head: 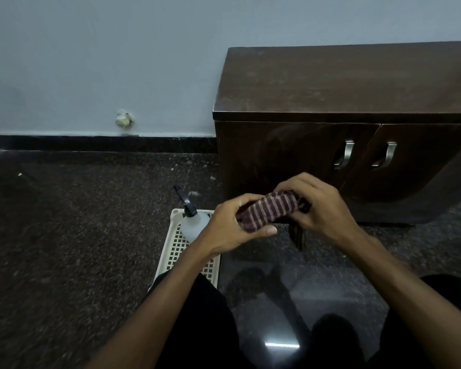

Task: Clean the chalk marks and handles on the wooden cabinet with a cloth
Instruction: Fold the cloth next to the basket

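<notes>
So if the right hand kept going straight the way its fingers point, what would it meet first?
The right hand points left along the striped maroon cloth that it grips, so it would most likely meet the left hand holding the other end. Depth is unclear, but they look level.

Open floor [64, 235] lies left; the cabinet [330, 115] blocks ahead right, while the tray [171, 251] and spray bottle [193, 222] crowd the left hand [232, 227].
</notes>
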